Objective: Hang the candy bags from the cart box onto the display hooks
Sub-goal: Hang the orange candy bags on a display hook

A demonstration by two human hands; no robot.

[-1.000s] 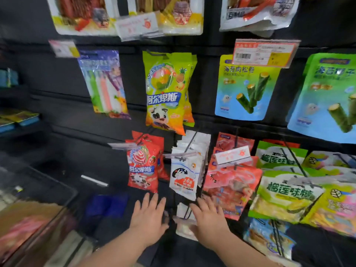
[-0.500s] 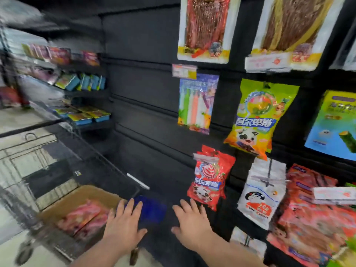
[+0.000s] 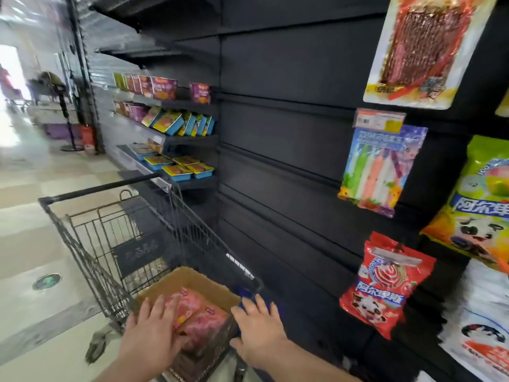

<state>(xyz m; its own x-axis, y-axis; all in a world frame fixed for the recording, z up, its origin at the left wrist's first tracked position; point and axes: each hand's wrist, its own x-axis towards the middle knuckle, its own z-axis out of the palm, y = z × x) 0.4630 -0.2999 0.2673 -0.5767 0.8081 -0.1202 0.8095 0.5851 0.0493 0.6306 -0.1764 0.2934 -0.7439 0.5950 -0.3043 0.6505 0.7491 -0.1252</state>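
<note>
Lying between hands point(image 3: 153, 330) point(image 3: 257, 326) — candy bags point(image 3: 203, 318), in box point(image 3: 192, 279)

Left hand point(image 3: 154, 326): back up, palm down. Fingers straight and close together, pointing forward and slightly right. Nothing gripped or pinched.

Left forearm point(image 3: 121, 368): bare. Enters at the lower edge and runs up and to the right. Wrist in line with the hand.

Right hand point(image 3: 259, 330): back up, palm down. Fingers lightly spread and a little bent at the knuckles, pointing forward and slightly left. Thumb on the inner side, set low. Nothing gripped or pinched.

Right forearm point(image 3: 311, 366): bare. Enters from the lower right and runs up and to the left.

Both hands: side by side at much the same height, apart, not touching each other.
</note>
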